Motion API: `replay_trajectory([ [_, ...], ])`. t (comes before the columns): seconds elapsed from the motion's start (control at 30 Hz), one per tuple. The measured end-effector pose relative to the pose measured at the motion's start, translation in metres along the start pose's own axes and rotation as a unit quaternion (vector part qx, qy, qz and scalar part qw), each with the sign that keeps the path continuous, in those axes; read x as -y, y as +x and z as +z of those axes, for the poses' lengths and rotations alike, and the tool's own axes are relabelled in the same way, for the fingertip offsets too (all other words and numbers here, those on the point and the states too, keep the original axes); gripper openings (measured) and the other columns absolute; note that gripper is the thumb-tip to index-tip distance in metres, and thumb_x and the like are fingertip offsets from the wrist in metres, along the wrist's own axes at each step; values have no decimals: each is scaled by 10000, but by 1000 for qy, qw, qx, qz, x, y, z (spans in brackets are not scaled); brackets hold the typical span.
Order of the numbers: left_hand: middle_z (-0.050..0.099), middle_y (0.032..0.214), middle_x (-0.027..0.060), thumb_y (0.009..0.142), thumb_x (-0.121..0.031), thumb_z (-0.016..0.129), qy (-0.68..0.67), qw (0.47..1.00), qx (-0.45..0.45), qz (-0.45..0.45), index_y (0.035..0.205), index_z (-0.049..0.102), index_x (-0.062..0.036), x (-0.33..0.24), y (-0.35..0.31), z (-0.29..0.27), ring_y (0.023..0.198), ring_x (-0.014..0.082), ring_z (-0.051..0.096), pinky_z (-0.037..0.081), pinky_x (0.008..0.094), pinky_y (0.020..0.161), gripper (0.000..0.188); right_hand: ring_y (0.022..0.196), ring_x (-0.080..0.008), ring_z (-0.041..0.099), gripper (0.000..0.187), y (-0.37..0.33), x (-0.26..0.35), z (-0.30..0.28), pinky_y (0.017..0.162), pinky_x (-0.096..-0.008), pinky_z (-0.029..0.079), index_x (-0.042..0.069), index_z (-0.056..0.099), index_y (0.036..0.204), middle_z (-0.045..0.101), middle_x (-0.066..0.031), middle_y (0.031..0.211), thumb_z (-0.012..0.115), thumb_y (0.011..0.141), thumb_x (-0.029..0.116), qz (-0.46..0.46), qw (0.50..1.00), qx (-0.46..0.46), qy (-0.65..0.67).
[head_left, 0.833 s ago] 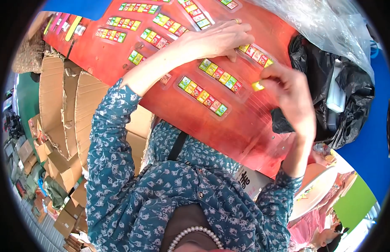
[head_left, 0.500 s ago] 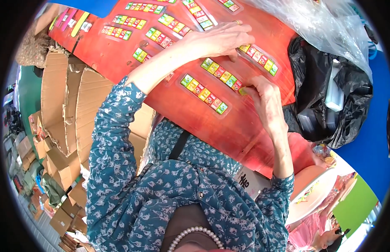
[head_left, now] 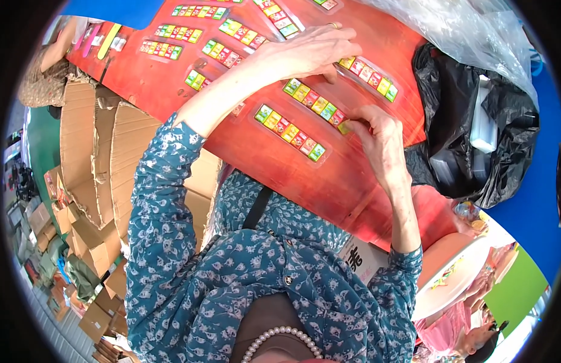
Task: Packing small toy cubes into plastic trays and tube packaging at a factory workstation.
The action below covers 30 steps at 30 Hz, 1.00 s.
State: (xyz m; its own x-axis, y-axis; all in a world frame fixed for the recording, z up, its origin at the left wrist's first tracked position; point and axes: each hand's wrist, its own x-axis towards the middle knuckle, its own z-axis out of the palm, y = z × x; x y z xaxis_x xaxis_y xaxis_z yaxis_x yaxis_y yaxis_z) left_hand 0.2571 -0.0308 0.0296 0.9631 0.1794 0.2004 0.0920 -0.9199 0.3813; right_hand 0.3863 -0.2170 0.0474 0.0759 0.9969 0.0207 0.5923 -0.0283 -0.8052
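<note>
Several clear plastic trays hold rows of small red, yellow and green square pieces on a red table (head_left: 274, 169). My right hand (head_left: 382, 145) pinches a small yellow-green square piece (head_left: 345, 127) at the near right end of the middle tray (head_left: 317, 106). Farther off, my left hand (head_left: 314, 51) spreads over the trays, fingers stretched out, its fingertips close to the upper right tray (head_left: 370, 77). Closer to me lies another filled tray (head_left: 291, 133), which neither hand touches.
At the right sits a black plastic bag (head_left: 437, 109) with clear plastic trays (head_left: 483, 127) inside, beside clear plastic sheeting (head_left: 474, 42). Cardboard (head_left: 132, 163) stands along the table's left edge. Another person's arm (head_left: 57, 51) shows at the far left; a round white basin (head_left: 453, 278) is at lower right.
The view has shifted slightly, and the trays appear a little farther left. My right hand's pinched piece is now at the middle tray's end; my left hand keeps its place over the trays.
</note>
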Motion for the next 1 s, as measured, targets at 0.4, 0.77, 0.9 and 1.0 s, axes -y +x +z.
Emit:
replay_trajectory([
  [0.4, 469, 981, 129, 627, -84, 747, -30, 996, 74, -47, 952, 507, -25, -7, 4, -7, 973, 327, 506, 426, 456, 784, 408, 647, -48, 529, 122, 71, 26, -72, 595, -192, 420, -15, 672, 914, 629, 11, 731, 629, 817, 47, 66, 983, -99, 138],
  [0.77, 465, 1125, 147, 656, -88, 714, -64, 989, 108, -81, 1048, 505, -33, -7, 7, 7, 1176, 374, 418, 381, 457, 979, 449, 570, -98, 573, 113, 258, -100, -134, 488, -252, 467, 34, 675, 887, 619, -24, 693, 615, 801, 72, 56, 962, -217, 155],
  [0.9, 481, 956, 124, 630, -30, 723, -32, 997, 59, -37, 982, 497, -34, -9, 14, -4, 945, 320, 514, 425, 418, 794, 418, 629, -252, 635, 211, 324, -169, -179, 592, -370, 515, 25, 667, 958, 662, -194, 785, 572, 772, 58, 0, 933, -177, -313],
  [1.0, 477, 962, 122, 637, -32, 718, -26, 996, 56, -62, 997, 486, -33, -2, -6, -6, 936, 320, 520, 432, 419, 780, 428, 779, -351, 610, 218, 327, -158, -135, 683, -429, 482, 3, 636, 953, 634, -235, 851, 547, 769, 77, -73, 938, -128, -313],
])
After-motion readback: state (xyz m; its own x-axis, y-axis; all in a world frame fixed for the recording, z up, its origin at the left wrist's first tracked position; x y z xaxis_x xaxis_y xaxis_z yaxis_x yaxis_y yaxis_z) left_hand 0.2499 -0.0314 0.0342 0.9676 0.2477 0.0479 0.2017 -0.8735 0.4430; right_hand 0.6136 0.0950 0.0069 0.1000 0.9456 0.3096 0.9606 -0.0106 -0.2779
